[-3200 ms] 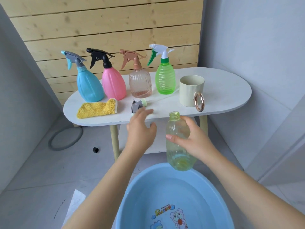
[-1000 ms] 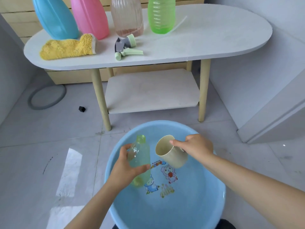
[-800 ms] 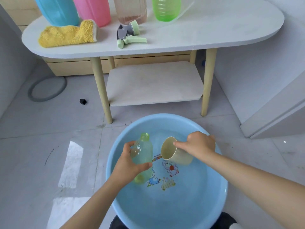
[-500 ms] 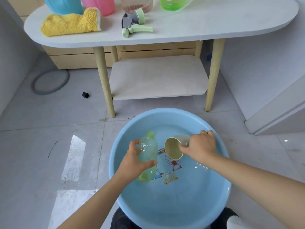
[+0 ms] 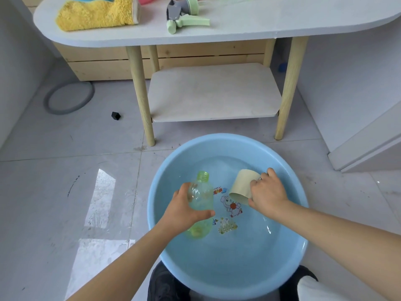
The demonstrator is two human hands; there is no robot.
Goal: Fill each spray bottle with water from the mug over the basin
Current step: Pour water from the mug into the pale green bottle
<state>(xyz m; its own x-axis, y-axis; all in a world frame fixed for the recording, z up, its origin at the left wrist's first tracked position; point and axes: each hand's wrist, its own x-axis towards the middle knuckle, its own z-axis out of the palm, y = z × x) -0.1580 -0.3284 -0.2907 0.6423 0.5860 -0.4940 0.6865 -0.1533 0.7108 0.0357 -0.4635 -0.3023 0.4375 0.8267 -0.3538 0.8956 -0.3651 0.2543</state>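
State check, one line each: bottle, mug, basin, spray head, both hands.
bottle: uncapped, upright, held over the basin
mug: tipped mouth-down into the basin
basin: holds water
spray head: detached, lying on the table
left hand: gripping the bottle
right hand: gripping the mug

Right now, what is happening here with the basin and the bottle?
A person crouches over a blue basin of water on the floor. The left hand holds an uncapped, pale green spray bottle above the water, neck pointing away. The right hand has a grip on a beige mug, tipped mouth-down toward the water, apparently to scoop. The bottle's spray head lies on the white table, beside a yellow cloth.
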